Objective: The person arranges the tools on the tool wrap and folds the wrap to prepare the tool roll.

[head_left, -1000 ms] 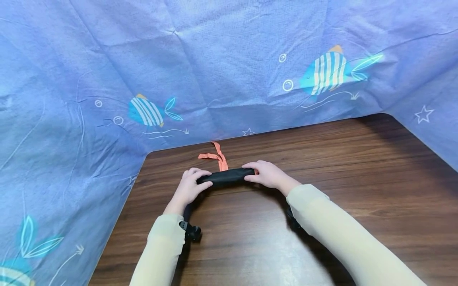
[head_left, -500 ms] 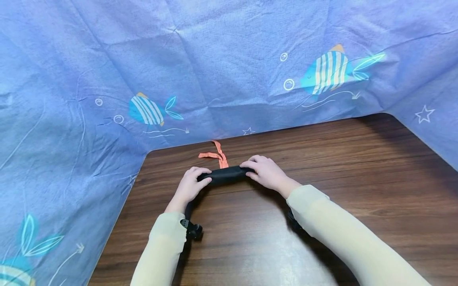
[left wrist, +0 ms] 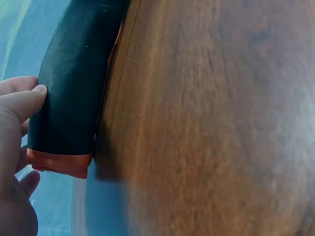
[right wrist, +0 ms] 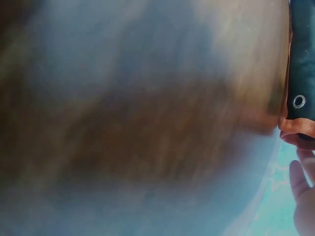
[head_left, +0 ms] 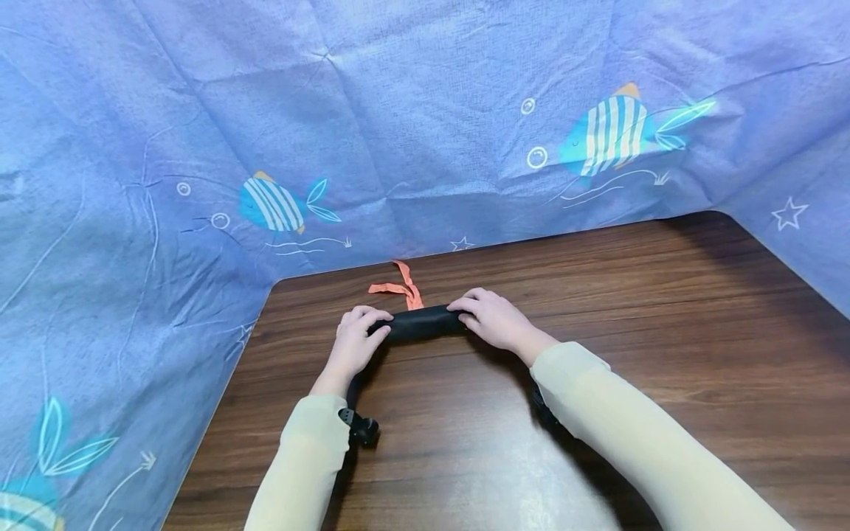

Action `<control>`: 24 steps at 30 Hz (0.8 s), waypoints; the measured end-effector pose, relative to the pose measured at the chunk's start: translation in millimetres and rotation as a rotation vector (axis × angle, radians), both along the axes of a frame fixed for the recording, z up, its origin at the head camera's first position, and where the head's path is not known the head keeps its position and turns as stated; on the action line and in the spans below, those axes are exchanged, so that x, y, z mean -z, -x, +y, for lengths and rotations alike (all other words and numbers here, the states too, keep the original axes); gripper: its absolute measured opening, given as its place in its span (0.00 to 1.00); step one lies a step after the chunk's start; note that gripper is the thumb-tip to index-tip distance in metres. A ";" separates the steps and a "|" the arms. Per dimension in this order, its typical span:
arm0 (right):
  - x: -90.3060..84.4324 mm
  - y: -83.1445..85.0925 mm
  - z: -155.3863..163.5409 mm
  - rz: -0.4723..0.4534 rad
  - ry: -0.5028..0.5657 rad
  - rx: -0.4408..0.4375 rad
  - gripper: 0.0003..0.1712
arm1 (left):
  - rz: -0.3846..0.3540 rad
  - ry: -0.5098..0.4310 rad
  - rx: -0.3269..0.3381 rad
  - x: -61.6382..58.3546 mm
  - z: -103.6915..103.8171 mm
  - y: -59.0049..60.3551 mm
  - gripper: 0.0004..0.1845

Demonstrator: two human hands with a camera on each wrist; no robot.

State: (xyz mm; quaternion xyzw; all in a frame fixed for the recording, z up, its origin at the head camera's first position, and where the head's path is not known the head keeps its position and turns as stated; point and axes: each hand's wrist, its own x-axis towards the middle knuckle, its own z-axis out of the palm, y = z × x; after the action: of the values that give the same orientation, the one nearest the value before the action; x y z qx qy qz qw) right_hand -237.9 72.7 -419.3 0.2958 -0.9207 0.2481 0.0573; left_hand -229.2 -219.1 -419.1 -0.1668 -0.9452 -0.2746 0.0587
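Note:
A black fabric roll with orange trim lies crosswise near the far left part of the table. Two orange ties trail from its far side toward the back edge. My left hand grips the left end, thumb on the near side and fingers over the top. In the left wrist view, the fingers sit beside the orange-edged end of the roll. The right hand holds the other end between fingers and thumb. A metal eyelet shows near that end in the right wrist view.
The dark wood-grain table reaches well to the right of the hands. A blue cloth printed with fish hangs behind it and along the sides. Black wrist cameras are strapped on both sleeves, the left one plainest.
The roll has shifted slightly away from me, covering a little of the ties. Both hands stay at its ends, and the right fingers have moved a bit farther over the top.

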 end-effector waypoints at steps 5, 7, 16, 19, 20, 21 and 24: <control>-1.3 4.2 3.0 -0.175 -0.028 0.007 0.24 | -0.011 0.046 0.009 2.8 -3.9 0.1 0.19; 1.1 5.9 4.2 -0.205 -0.041 0.006 0.28 | -0.017 0.060 0.011 3.9 -4.7 0.2 0.23; 7.2 9.0 5.9 -0.103 -0.039 0.052 0.32 | 0.023 0.042 -0.011 13.8 -8.4 1.6 0.28; 8.5 10.0 7.5 -0.095 -0.032 0.069 0.32 | 0.010 0.045 -0.029 15.9 -10.1 2.2 0.28; 9.2 10.6 7.8 -0.093 -0.035 0.071 0.32 | 0.004 0.049 -0.035 16.2 -10.4 2.4 0.28; 9.5 10.9 8.2 -0.092 -0.040 0.075 0.31 | 0.000 0.054 -0.041 16.4 -10.6 2.7 0.28; 10.7 11.9 9.3 -0.063 -0.050 0.082 0.31 | -0.023 0.059 -0.059 15.9 -10.0 3.4 0.28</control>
State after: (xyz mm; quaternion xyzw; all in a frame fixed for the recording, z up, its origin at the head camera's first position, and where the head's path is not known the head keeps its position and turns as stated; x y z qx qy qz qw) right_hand -249.8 82.0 -430.0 0.2514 -0.9392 0.2317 0.0308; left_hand -232.6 -229.0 -435.0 -0.1374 -0.9579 -0.2469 0.0509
